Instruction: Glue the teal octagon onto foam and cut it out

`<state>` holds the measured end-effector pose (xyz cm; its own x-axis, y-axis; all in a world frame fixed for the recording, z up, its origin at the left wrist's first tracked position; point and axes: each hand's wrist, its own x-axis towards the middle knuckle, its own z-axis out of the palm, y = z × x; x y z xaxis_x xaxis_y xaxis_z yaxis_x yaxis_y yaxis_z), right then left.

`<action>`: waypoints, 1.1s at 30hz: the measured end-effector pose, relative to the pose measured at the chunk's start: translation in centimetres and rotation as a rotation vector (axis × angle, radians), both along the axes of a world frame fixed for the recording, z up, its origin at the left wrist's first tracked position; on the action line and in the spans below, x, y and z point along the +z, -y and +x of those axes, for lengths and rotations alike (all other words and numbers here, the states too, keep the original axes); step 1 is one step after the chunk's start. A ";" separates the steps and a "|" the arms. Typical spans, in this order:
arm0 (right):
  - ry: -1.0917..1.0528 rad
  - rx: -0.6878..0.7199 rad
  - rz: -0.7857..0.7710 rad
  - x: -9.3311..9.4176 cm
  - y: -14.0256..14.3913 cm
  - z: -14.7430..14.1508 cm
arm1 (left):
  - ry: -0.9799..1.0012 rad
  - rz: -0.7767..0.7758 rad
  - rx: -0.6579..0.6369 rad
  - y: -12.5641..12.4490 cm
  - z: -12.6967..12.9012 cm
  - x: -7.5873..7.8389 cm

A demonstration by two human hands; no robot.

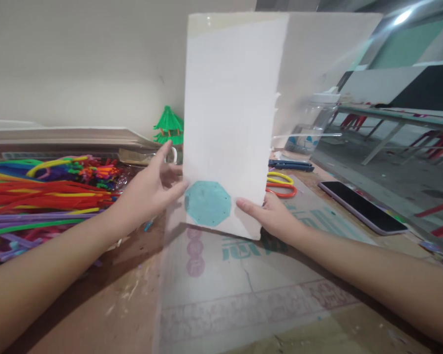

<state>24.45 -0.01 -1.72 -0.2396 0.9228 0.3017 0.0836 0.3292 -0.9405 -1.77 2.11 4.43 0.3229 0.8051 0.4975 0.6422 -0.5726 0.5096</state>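
Note:
A white board [232, 113] stands upright above the worktop, its lower edge slightly tilted. On its lower left corner sits a light blue paper-like octagon [207, 202]. My right hand [275, 214] grips the board near the bottom right, thumb on the front and fingers behind. My left hand [153, 187] is at the left edge with fingers apart; its thumb tip meets the edge beside the octagon. Behind the board's left edge, a green tree-shaped pipe-cleaner craft [169, 123] is partly hidden.
Bundles of coloured pipe cleaners [47, 191] lie at left. To the right are scissors [282, 184] with yellow and orange handles, a dark blue stapler-like tool [291, 165], a clear bottle [310, 125] and a phone [362, 206]. A printed plastic sheet [221, 300] covers the worktop.

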 end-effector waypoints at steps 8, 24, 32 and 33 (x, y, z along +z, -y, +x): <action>0.058 -0.030 0.091 0.1 0.6 -0.3 | -0.429 0.781 -0.060 -0.3 -0.5 -0.8; 0.346 0.028 0.331 0.9 2.6 -0.5 | -0.695 0.912 -0.091 0.6 -0.8 -0.5; 0.360 0.077 0.253 0.6 2.8 -0.7 | -0.795 0.984 0.017 0.6 0.1 -0.9; 0.360 0.059 0.226 0.5 2.7 -0.8 | -0.790 0.954 0.028 0.6 0.2 -1.0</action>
<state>23.67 -2.73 -1.19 -0.4169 0.8249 0.3818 0.3687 0.5374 -0.7585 -1.54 1.52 3.43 0.7891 0.2397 0.5655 0.6022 -0.4831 -0.6356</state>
